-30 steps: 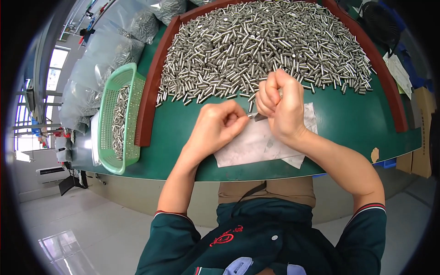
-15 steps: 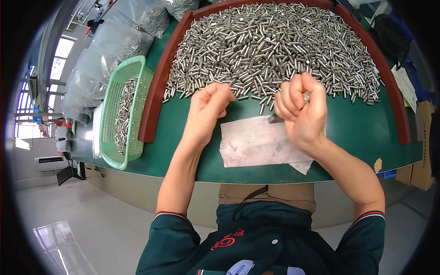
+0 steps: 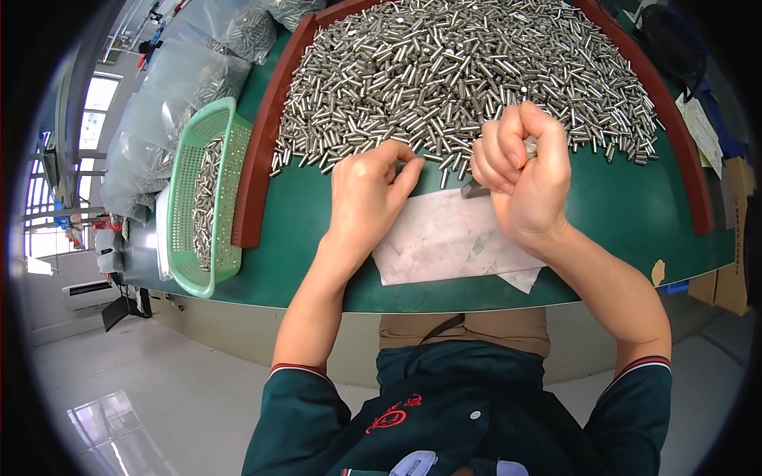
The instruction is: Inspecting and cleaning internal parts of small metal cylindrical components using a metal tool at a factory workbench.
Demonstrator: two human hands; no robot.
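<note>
A large heap of short, shiny metal pins [image 3: 468, 87] covers the far part of the green table. At its near edge my left hand [image 3: 369, 190] is closed, palm down, with thumb and forefinger tips brought together; whatever lies between them is too small or hidden to tell. To the right, my right hand [image 3: 524, 170] is raised and closed in a fist around a dark grey piece [image 3: 473, 190], whose blunt end juts out below the fingers. Its kind is hidden by the hand. Beneath both hands lies a smudged whitish-pink cloth or paper sheet [image 3: 444, 246].
A dark red wooden rim [image 3: 258, 174] borders the heap. On the left stands a light green plastic basket [image 3: 227, 230] with metal pins inside. Clear plastic bags [image 3: 178, 87] of metal parts line the far left. A black fan [image 3: 673, 47] stands at the far right.
My left hand has turned palm down, its thumb now reaching out to the forefinger tip beside the heap. My right hand stays closed in nearly the same place. The view has shifted slightly.
</note>
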